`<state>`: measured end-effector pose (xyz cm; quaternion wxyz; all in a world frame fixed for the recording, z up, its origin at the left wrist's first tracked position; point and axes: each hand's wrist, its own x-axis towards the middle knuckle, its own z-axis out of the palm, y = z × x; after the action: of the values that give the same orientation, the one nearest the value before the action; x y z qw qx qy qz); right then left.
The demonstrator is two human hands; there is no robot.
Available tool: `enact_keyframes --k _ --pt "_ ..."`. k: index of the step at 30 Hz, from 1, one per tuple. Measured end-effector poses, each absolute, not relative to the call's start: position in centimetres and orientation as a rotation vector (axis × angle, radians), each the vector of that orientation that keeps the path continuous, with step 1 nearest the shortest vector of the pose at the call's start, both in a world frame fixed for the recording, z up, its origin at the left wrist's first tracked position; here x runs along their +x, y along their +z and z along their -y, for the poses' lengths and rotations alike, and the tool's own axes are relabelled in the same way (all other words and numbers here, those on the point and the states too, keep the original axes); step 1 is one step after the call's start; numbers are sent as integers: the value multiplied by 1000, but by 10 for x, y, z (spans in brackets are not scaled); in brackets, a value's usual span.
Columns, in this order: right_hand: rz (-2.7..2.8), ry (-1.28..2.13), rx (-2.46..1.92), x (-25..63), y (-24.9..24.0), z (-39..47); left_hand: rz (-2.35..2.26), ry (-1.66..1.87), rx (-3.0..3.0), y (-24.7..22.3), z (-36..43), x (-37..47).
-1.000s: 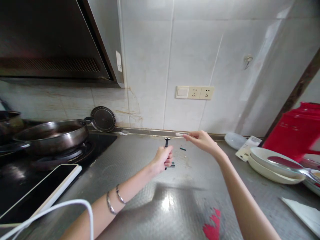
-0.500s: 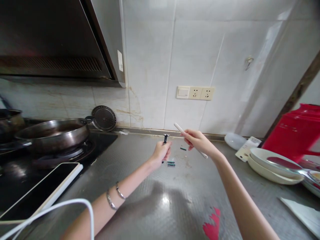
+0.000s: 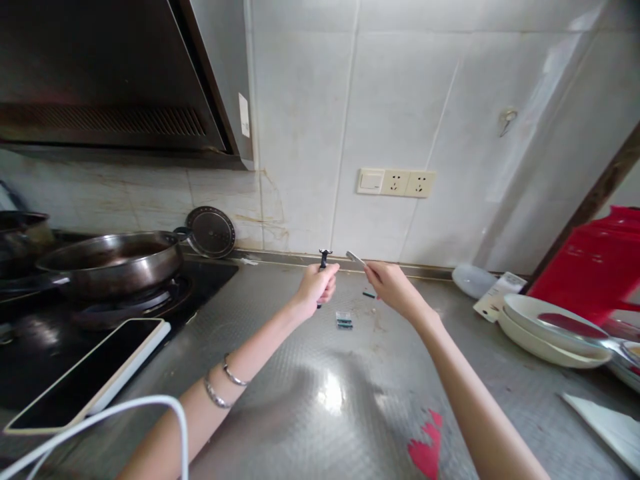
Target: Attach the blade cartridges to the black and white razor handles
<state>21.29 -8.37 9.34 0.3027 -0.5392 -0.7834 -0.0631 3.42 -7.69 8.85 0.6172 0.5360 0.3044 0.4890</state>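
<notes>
— What does the left hand (image 3: pixel 316 291) have?
— Its fingers are closed round the handle of a black tool (image 3: pixel 323 256); the T-shaped head sticks up above the fist, and a bit of handle shows below.
— And the right hand (image 3: pixel 394 288)?
— Pinching a pale stick (image 3: pixel 355 257) between thumb and fingers, its tip pointing toward the tool but apart from it.
— Where are both held?
— Over the metal counter (image 3: pixel 280 373), toward the wall (image 3: pixel 300 133). Dark green strips (image 3: pixel 345 323) lie just below and between the hands, with another small strip (image 3: pixel 369 294) near the right fingers.
— Farther left?
— A white-edged phone (image 3: pixel 85 377), a white cable (image 3: pixel 170 402) looping in front, then a steel pan (image 3: pixel 125 267) on the black stove (image 3: pixel 213 275). A round dark disc (image 3: pixel 211 233) leans on the wall behind.
— And right?
— Stacked pale dishes (image 3: pixel 545 337), a printed card (image 3: pixel 500 293), a translucent dish (image 3: pixel 471 280) and something big and red (image 3: pixel 585 267); nearer, a red patch (image 3: pixel 426 450) on the counter
</notes>
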Motion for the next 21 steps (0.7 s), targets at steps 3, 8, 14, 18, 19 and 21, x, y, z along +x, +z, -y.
enact_keyframes --k 3,8,14,18,19,21 --pt "2078 -170 -1567 206 92 85 -716 1080 1256 87 80 37" --pt "2139 24 -1757 188 77 81 -690 1040 1273 84 81 40" --pt "2264 502 -1708 161 27 71 -673 1008 1291 82 82 41" --pt "2293 612 -1788 153 -4 66 -669 996 1291 81 83 43" --pt "2298 606 -1805 152 -9 65 -664 995 1290 80 84 44" --pt "2305 587 -1817 152 -15 66 -656 986 1290 79 84 45"
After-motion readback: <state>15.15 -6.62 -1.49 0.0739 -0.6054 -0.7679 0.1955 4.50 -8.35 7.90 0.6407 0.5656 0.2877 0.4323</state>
